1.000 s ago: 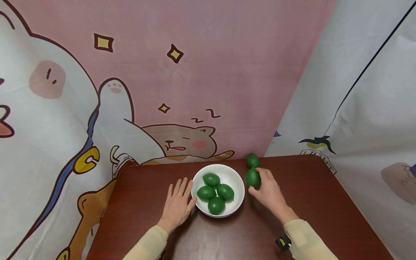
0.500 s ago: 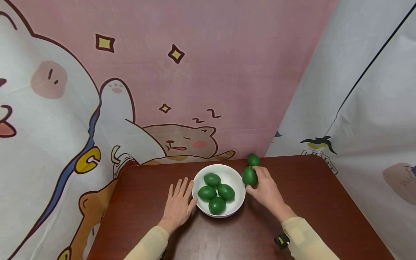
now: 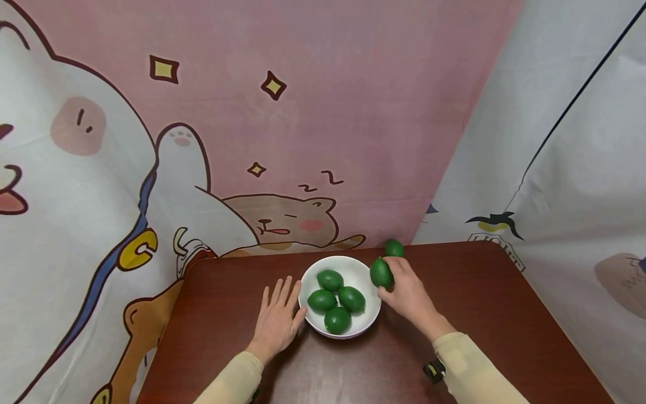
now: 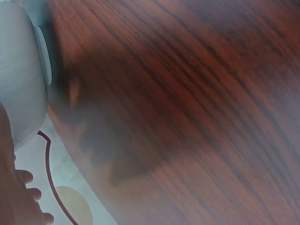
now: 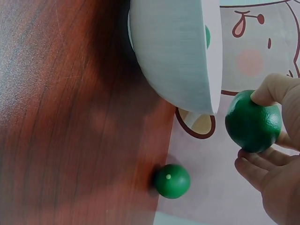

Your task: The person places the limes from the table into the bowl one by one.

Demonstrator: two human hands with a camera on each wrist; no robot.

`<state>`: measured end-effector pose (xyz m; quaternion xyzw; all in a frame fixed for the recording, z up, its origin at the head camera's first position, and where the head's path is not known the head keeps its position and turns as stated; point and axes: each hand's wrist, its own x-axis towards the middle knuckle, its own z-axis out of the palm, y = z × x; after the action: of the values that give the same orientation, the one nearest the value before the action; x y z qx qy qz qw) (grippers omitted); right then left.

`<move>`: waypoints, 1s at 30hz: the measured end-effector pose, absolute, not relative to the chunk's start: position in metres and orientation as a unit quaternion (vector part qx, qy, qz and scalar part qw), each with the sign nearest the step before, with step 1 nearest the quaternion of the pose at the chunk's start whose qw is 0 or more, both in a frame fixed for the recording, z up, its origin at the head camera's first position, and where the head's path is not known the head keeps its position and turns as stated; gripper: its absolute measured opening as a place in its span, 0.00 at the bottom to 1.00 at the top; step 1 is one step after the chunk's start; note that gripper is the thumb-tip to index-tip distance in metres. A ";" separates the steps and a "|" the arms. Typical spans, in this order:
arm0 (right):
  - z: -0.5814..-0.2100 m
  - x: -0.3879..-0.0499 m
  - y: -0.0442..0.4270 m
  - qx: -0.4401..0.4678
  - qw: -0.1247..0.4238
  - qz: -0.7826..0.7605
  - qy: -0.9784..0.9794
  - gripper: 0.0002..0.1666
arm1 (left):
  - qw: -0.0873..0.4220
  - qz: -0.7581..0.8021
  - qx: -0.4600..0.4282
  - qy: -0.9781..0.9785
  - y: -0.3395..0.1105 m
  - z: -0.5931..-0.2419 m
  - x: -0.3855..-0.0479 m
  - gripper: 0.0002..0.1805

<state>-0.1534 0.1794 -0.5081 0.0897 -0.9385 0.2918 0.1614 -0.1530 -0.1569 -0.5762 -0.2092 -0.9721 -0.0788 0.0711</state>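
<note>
A white bowl [image 3: 340,332] with several green limes [image 3: 337,320] in it stands on the brown table. My right hand [image 3: 411,296] pinches another lime [image 5: 253,121] between thumb and fingers, at the bowl's right rim; the right wrist view shows it raised off the table. One more lime [image 5: 172,181] lies on the table at the back edge, behind that hand. My left hand [image 3: 275,322] has its fingers stretched out, with the thumb against the bowl's left side. In the left wrist view only part of that hand [image 4: 16,187] and the bowl's wall [image 4: 23,70] show.
The wooden table [image 3: 479,314] ends at a patterned cloth backdrop [image 3: 383,112] behind and to the right. A dark wrist device [image 3: 434,370] sits at the right sleeve.
The right hand has moved left with its lime, away from the lime at the back edge and up to the bowl's rim. The left hand has stayed at the bowl.
</note>
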 end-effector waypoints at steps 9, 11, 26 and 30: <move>-0.508 -0.157 0.173 0.113 0.151 0.280 -0.941 0.39 | 0.081 -0.089 -0.209 -0.971 -0.156 -0.578 -0.154 0.38; -0.508 -0.158 0.171 0.118 0.149 0.276 -0.942 0.39 | 0.083 -0.091 -0.208 -0.970 -0.156 -0.578 -0.154 0.38; -0.516 -0.166 0.162 0.152 0.137 0.236 -0.950 0.40 | 0.076 -0.104 -0.205 -0.970 -0.156 -0.578 -0.153 0.37; -0.516 -0.168 0.159 0.156 0.133 0.232 -0.951 0.41 | 0.072 -0.101 -0.202 -0.971 -0.156 -0.578 -0.152 0.38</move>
<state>-0.1677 0.1594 -0.5164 0.1555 -0.9508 0.2325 0.1331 -0.1525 -0.1564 -0.5778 -0.2025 -0.9714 -0.1010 0.0722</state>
